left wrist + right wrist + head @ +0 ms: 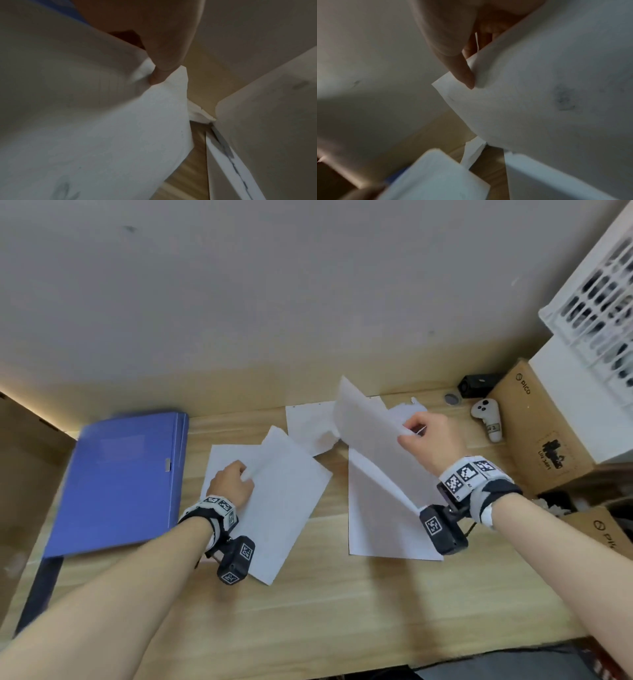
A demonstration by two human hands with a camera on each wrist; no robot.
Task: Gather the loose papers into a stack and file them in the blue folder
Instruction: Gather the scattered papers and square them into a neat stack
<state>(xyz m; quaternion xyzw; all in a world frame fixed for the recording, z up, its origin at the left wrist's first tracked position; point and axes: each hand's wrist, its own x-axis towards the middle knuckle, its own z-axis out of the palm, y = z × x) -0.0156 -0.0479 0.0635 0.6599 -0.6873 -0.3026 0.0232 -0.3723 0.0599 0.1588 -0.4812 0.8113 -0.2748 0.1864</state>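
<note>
The closed blue folder lies at the left of the wooden desk. Several white sheets are spread to its right. My left hand pinches the edge of a tilted sheet that overlaps another one; the left wrist view shows the thumb pressed onto that paper. My right hand pinches a sheet and holds it lifted and slanted above a flat sheet. In the right wrist view the thumb lies on the lifted sheet. More sheets lie behind.
A white controller and a small black device sit at the back right beside a cardboard box. A white slatted crate stands above it. Another cardboard box is left of the folder.
</note>
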